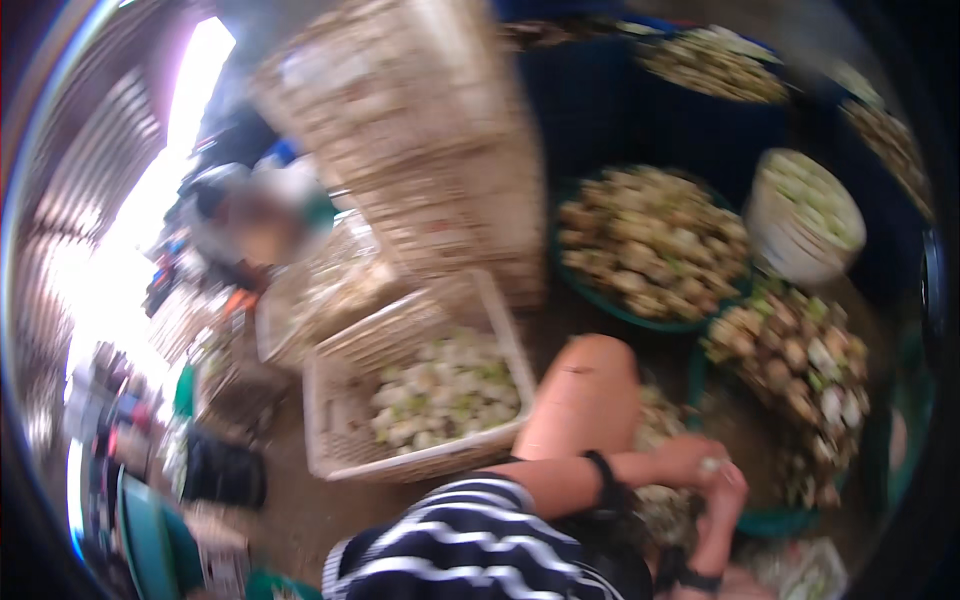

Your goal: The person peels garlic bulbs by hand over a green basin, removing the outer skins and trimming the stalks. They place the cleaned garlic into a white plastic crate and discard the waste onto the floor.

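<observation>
My left hand (686,459) and my right hand (724,495) meet in front of my bare left knee (589,382). A small pale bulb (709,466) shows at the fingers of my left hand. Blur hides whether my right hand grips anything. Under the hands lie whitish skins or trimmings (664,510). To the right, unpeeled onion-like bulbs (795,360) heap over a green basin (780,523). Left of my knee, a pale plastic crate (330,420) holds peeled white bulbs (450,390) with green ends.
Ahead stand stacked crates (450,180), a teal basin (664,325) of unpeeled bulbs, a white bucket (787,232) of peeled ones, and dark blue drums (712,127). Another person (262,217) is beside a crate at upper left. A black container (223,469) stands left.
</observation>
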A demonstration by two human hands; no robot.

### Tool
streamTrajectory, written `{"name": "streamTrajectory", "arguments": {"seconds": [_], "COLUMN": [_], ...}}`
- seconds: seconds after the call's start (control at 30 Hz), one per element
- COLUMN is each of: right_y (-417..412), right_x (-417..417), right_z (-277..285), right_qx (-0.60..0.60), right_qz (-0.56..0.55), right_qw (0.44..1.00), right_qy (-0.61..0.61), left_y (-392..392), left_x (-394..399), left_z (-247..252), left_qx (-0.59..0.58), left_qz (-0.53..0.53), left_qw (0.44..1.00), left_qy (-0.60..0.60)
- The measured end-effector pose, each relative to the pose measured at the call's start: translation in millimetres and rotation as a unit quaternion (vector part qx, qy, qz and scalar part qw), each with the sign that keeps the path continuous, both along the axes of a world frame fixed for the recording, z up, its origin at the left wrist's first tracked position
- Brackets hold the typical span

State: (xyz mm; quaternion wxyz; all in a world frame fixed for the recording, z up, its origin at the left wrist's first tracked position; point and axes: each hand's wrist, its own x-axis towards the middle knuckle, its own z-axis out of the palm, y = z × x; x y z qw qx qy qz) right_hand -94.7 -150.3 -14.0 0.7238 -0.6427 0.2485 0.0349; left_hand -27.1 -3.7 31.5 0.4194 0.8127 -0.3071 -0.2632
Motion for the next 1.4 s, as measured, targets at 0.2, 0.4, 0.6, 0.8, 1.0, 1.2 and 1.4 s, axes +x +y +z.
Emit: {"name": "streamTrajectory", "arguments": {"seconds": [0.2,0.4,0.6,0.8,1.0,1.2,1.4], "right_y": [15.2,-25.1,15.9,60.4,27.0,8.1,5.7], "right_x": [11.9,-4.7,11.5,9.9,12.0,-2.1,-13.2], "right_z": [15.8,-5.8,-5.6,-74.4,22.0,52.9,49.5], "right_qx": [0.259,-0.099,-0.32,-0.485,-0.355,-0.07,-0.003], "right_qz": [-0.055,-0.137,0.209,0.512,0.295,-0.088,-0.022], "right_qw": [0.963,0.985,0.922,0.709,0.852,0.985,0.998], "right_qy": [0.047,-0.021,-0.06,-0.015,-0.247,-0.129,-0.061], "left_y": [18.8,-1.0,12.4,15.9,31.9,-2.2,-13.3], "left_x": [-6.8,4.5,25.6,22.7,25.6,10.2,0.6], "left_z": [-17.8,-35.9,-50.1,-40.6,-73.0,-15.8,11.9], "left_qx": [-0.137,-0.055,-0.151,-0.15,-0.051,-0.102,-0.138], "left_qz": [-0.003,0.255,0.424,0.423,0.251,0.146,0.113], "left_qw": [0.979,0.964,0.872,0.868,0.963,0.951,0.969], "left_qy": [-0.154,0.054,0.195,0.213,0.081,0.252,0.169]}}
